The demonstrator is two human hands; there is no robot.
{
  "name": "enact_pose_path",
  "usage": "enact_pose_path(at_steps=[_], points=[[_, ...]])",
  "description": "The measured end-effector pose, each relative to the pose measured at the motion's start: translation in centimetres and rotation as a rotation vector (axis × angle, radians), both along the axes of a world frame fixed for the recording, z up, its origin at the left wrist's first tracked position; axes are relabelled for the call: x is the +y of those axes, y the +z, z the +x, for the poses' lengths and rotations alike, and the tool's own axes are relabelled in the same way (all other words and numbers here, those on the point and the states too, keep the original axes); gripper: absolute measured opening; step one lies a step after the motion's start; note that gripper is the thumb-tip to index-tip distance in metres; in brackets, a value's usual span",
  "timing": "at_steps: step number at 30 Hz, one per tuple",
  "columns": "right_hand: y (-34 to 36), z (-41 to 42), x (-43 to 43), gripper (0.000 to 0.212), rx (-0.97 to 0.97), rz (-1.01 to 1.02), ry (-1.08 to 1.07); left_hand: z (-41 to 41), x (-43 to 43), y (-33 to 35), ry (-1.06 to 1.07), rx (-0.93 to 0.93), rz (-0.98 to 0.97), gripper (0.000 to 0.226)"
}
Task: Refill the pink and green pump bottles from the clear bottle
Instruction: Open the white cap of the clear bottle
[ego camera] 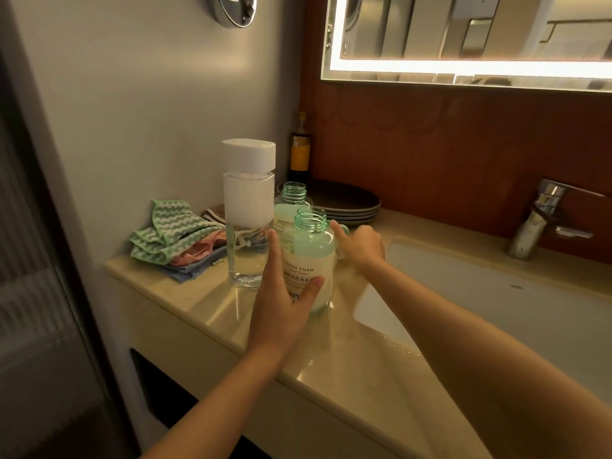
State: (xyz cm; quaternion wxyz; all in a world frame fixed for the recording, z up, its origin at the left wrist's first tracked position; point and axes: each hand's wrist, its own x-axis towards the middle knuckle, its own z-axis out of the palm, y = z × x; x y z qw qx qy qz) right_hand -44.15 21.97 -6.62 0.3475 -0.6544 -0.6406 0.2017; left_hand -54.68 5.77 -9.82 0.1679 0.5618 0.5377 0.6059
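A green-tinted bottle labelled "Fresh Foam" stands on the beige counter with its threaded neck open and milky liquid inside. My left hand is wrapped around its lower front. Behind it, my right hand curls over a small pale green pump top on the counter. A second open green bottle stands further back. To the left is the tall clear bottle with a white cap, upright and untouched. I see no pink bottle.
Folded green, pink and blue cloths lie at the counter's left end by the wall. A stack of dark plates and a dark glass bottle sit at the back. The white sink basin and chrome faucet are to the right.
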Motion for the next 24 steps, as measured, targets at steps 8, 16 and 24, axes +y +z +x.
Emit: enact_pose_path(at_steps=[8, 16, 24], points=[[-1.0, 1.5, -3.0, 0.049, -0.041, 0.12, 0.039, 0.1, -1.1, 0.4, 0.092, -0.165, 0.066, 0.087], [0.6, 2.5, -9.2, 0.041, 0.159, 0.128, 0.151, -3.5, -0.1, 2.3, 0.385, -0.184, 0.108, 0.076], [-0.9, 0.4, -16.2, 0.072, 0.263, 0.262, 0.244, -8.0, 2.6, 3.7, 0.076, -0.113, -0.147, 0.102]])
